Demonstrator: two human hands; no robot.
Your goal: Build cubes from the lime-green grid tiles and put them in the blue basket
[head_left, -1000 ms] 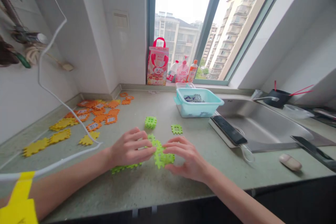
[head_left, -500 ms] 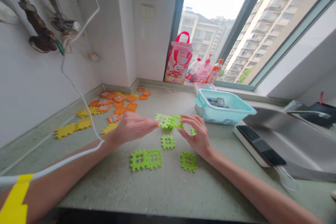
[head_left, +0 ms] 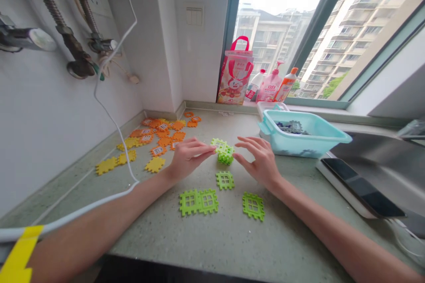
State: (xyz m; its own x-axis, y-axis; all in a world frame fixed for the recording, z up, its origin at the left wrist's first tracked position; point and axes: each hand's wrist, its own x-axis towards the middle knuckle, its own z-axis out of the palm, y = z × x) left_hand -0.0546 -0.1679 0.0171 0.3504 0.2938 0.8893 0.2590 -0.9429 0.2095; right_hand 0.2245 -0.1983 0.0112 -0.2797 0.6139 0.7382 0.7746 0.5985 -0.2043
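My left hand (head_left: 189, 157) pinches the edge of a light green interlocking plastic tile (head_left: 218, 145) with a window cut-out. That tile sits over a small pile of green tiles (head_left: 226, 158). To the right of the pile, my right hand (head_left: 260, 161) is open with thumb and fingers apart, the thumb close to the pile's side; whether it touches I cannot tell. Nearer me lie a single green window tile (head_left: 225, 180), two green tiles joined side by side (head_left: 198, 202), and another green tile (head_left: 253, 206) at the right.
Orange tiles (head_left: 165, 141) and yellow tiles (head_left: 155, 165) lie scattered at the left. A turquoise bin (head_left: 305, 143) holds grey and dark pieces. Beside the sink (head_left: 375, 148) a phone (head_left: 361, 185) rests on a white box. A white cable (head_left: 116, 128) hangs over my left forearm.
My right fingers have come away from the green tile they were holding and spread apart. My left hand still pinches its tile. The whole view has shifted a little.
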